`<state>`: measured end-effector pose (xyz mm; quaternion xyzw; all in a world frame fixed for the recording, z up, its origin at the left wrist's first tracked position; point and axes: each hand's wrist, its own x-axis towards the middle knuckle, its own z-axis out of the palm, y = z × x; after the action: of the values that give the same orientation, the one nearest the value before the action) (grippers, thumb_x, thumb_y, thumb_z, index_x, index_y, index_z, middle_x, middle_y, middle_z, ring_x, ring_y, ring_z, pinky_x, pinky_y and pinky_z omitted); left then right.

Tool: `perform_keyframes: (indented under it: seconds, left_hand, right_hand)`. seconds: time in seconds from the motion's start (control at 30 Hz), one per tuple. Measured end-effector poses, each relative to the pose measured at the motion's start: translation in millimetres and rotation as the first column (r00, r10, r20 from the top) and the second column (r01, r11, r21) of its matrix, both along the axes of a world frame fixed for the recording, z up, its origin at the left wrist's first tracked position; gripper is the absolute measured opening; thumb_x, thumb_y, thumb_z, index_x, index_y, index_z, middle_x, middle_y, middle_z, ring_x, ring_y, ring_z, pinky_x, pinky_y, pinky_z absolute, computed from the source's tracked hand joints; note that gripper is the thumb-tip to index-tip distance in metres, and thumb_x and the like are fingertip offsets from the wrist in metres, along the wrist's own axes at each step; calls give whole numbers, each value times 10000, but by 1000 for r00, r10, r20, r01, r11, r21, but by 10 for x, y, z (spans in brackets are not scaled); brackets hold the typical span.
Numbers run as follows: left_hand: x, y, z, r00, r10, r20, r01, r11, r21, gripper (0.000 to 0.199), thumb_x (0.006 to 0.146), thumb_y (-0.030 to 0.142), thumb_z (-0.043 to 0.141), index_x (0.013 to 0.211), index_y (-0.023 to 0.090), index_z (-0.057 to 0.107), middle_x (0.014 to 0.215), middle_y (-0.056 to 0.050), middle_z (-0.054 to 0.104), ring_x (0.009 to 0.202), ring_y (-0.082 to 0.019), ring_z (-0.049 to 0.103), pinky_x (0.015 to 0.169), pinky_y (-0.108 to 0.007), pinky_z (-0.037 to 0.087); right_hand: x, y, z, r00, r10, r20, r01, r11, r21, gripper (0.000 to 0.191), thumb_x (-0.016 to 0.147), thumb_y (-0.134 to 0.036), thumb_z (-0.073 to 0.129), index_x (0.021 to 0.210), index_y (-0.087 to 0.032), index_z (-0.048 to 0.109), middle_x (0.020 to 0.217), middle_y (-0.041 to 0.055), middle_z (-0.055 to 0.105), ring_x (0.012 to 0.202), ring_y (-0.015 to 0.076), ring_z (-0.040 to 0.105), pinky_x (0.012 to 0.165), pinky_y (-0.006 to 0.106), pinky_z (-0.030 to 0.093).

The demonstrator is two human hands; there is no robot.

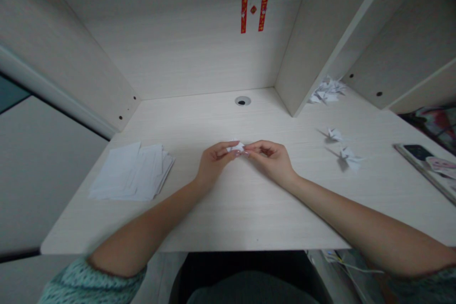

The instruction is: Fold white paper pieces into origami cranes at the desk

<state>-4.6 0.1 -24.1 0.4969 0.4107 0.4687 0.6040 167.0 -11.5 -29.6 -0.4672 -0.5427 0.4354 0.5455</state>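
Observation:
Between my two hands, just above the desk's middle, is a small piece of folded white paper (235, 147). My left hand (218, 156) pinches it from the left, with thumb and fingers closed on it. From the right, the fingertips of my right hand (269, 156) grip its other end. The fingers cover much of the paper, so its exact folded shape is hard to make out. Two finished-looking paper cranes stand to the right: one crane (334, 135) farther back, another crane (349, 156) nearer.
A stack of white paper sheets (131, 171) lies at the left of the desk (221, 218). A pile of folded papers (327, 90) sits behind the upright divider (302, 80). A phone (418, 152) is at the right edge. The back panel has a cable hole (242, 101) before it.

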Motion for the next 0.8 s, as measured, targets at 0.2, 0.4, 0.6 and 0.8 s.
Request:
perform_keyframes:
  seconds: [0.2,0.4,0.6,0.8]
  left_hand:
    - [2,-2,11,1000,12,-27,-13,1000,-23,403,666,343,776,1037,198,713,955,-66,752,877,-190,693,867,-336,520]
    - [0,-5,-4,999,23,-29,-24,999,-28,413,673,353,770,1047,189,709,945,-72,753,858,-187,698,856,-329,531]
    - [2,-12,-6,999,25,-24,-25,1000,-11,376,691,342,762,1033,195,715,962,-66,751,873,-184,701,861,-313,535]
    - [0,-18,-5,998,47,-30,-48,999,-13,378,684,343,768,1026,189,718,941,-64,754,856,-188,703,853,-321,542]
  right_hand:
    - [-4,15,-21,987,47,-151,-60,994,-88,233,640,-362,789,779,-185,728,740,48,741,658,153,666,669,297,531]
    - [-11,20,-2,978,37,-206,-69,987,-147,235,619,-338,805,758,-167,723,634,19,700,560,105,603,570,244,483]
    - [-24,19,57,980,30,-199,-64,984,-167,268,609,-373,809,737,-158,713,625,28,699,556,111,613,569,251,497]
    - [-18,30,28,978,57,-203,-90,984,-155,308,611,-418,804,745,-163,696,642,31,705,578,131,641,589,266,519]
